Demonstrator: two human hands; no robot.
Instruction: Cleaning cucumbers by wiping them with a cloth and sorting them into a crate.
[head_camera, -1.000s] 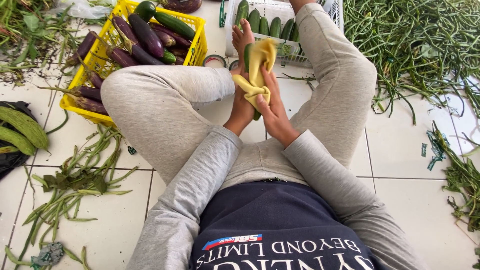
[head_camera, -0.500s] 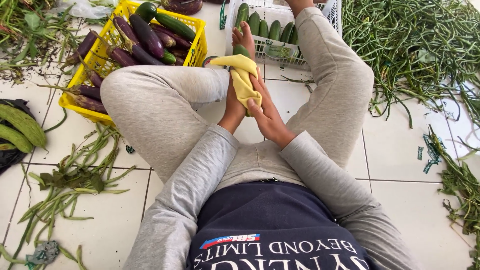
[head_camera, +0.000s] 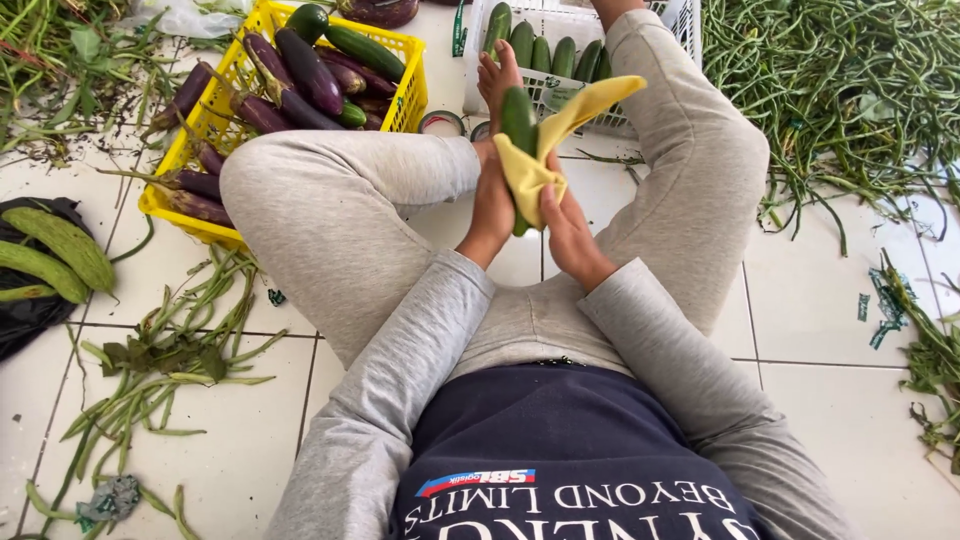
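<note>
Cucumber (head_camera: 519, 125), upright between the raised knees, is gripped from behind by the left hand (head_camera: 494, 195), while the right hand (head_camera: 566, 222) clutches a yellow cloth (head_camera: 545, 150) wrapped round it, before a white basket (head_camera: 680, 15).

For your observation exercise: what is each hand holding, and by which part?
The left hand grips the dark green cucumber by its lower half; the right hand holds the yellow cloth bunched against that same lower end.
</note>
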